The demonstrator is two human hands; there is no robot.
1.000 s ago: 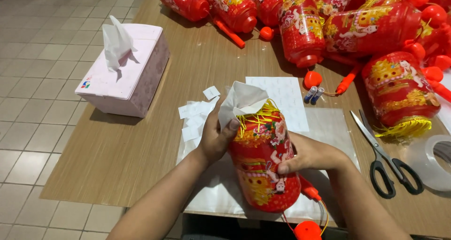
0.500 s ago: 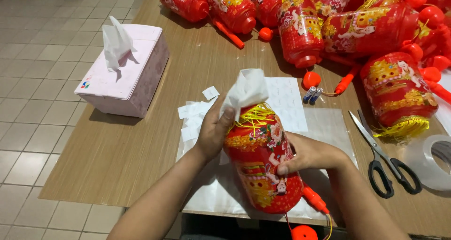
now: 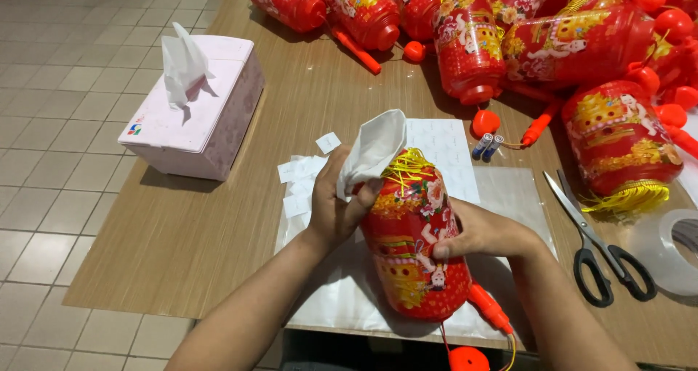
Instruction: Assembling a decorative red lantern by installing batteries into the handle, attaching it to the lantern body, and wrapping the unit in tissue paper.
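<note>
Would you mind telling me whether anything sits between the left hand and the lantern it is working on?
Yes: a white tissue, pinched in the left hand, lies against the lantern top. The right hand touches the lantern directly.

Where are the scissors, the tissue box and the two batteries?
scissors (image 3: pixel 590 229): head view, on the blades near the pivot.
tissue box (image 3: pixel 218 102): head view, on the pink top face.
batteries (image 3: pixel 487 146): head view, on the pair's middle, beside the white sheet.

A person's two bare forearms reach in from the bottom edge, with no sleeves, watch or bracelet visible; the left hand and right hand are ungloved and ringless, the fingernails short and unpainted.
</note>
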